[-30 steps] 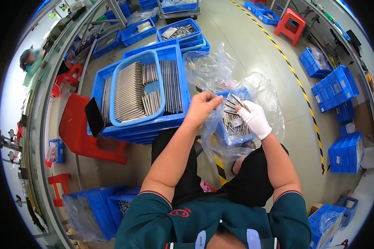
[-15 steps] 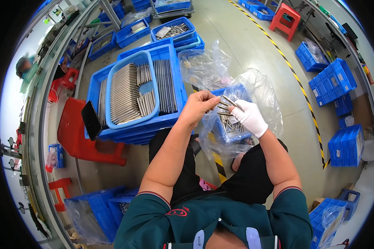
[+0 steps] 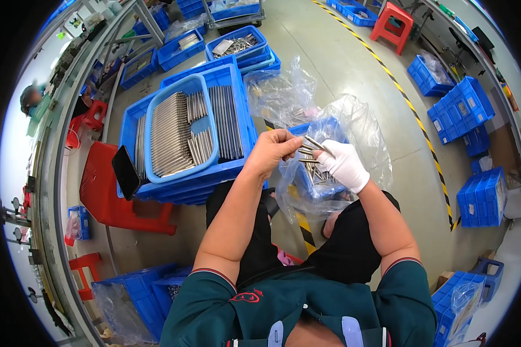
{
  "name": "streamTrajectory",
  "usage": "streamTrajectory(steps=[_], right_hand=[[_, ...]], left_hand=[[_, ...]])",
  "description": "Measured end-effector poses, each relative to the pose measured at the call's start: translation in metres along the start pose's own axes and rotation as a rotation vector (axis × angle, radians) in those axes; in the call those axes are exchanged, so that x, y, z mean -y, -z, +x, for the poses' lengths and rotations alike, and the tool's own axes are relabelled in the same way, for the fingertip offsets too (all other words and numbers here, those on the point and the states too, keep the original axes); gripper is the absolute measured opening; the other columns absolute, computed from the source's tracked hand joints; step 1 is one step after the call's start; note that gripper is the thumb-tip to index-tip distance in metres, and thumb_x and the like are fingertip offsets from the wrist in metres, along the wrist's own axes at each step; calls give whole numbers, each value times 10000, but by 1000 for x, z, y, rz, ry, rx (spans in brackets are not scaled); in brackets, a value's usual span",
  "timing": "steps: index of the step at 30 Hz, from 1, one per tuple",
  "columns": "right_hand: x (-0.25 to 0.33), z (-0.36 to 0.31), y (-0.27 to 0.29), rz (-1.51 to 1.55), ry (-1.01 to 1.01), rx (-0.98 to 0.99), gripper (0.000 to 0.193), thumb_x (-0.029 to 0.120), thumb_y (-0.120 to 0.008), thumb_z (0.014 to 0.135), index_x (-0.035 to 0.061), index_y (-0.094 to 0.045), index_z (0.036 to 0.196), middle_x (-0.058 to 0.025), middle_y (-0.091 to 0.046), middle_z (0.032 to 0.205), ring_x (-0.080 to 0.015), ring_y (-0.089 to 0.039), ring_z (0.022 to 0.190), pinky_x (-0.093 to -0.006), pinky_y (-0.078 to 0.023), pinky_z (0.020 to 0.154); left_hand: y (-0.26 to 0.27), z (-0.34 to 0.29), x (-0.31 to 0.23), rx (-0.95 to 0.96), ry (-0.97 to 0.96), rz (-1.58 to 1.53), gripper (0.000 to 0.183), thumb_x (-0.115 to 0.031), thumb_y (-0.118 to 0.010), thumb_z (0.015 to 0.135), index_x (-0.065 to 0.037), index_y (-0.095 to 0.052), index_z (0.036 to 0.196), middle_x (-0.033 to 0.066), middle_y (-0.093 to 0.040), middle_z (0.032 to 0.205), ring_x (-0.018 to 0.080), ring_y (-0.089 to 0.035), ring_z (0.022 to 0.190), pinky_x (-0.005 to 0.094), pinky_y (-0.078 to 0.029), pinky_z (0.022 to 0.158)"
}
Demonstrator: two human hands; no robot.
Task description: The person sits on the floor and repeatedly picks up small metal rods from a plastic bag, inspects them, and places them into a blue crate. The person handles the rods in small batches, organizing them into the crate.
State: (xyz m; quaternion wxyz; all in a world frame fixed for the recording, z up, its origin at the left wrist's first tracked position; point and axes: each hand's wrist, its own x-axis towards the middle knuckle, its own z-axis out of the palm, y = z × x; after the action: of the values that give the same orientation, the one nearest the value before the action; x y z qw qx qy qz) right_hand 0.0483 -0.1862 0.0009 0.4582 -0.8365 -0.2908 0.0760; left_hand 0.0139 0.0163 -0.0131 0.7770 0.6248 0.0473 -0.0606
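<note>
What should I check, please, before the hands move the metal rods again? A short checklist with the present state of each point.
1. Left hand pinches one of the metal rods: ok.
2. Gloved right hand grips the bundle: ok.
3. Bag-lined blue bin sits directly under the hands: ok.
4. Plastic bag open, not covering the rods: ok.
5. Oval blue tray has free space for rods: ok.
6. Rod ends aligned in the bundle: cannot tell.

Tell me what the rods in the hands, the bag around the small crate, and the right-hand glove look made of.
Rods: likely metal, silvery-grey with a dull sheen.
Bag: thin clear plastic film, crinkled, glossy, see-through.
Glove on the right hand: white, matte, probably knit fabric; the weave is too small to confirm.
</note>
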Motion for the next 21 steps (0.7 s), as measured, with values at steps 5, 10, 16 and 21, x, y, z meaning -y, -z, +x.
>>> streamTrajectory(steps=[5, 10, 16, 21], right_hand=[[-3, -1, -4, 16, -26, -6, 228, 237, -612, 856, 24, -589, 778, -111, -500, 580, -178, -474, 510, -323, -406, 511], [0, -2, -2, 164, -154, 17, 271, 263, -602, 858, 11, -578, 761, -85, -477, 578, -136, -446, 533, -304, -393, 520], [-3, 1, 1, 162, -129, -27, 283, 270, -602, 859, 9, -578, 753, -82, -483, 587, -143, -444, 543, -311, -392, 525], [-2, -1, 2, 155, -134, -4, 277, 270, -597, 865, 11, -580, 766, -79, -489, 587, -139, -457, 545, -313, -400, 527]], left_hand=[[-1, 0, 3, -27, 2, 14, 220, -232, -692, 830, -20, -634, 814, 8, -577, 674, 75, -493, 603, 211, -367, 560], [-4, -2, 2, 45, -15, -171, 194, -202, -658, 857, -12, -632, 886, 17, -589, 716, 81, -509, 628, 212, -395, 576], [-6, 2, 6, 95, 66, -462, 171, -183, -612, 889, -16, -622, 926, 15, -574, 705, 96, -513, 623, 236, -416, 580], [-8, 2, 11, 154, 129, -558, 127, -169, -600, 892, -50, -618, 933, 10, -567, 711, 103, -516, 635, 266, -430, 592]])
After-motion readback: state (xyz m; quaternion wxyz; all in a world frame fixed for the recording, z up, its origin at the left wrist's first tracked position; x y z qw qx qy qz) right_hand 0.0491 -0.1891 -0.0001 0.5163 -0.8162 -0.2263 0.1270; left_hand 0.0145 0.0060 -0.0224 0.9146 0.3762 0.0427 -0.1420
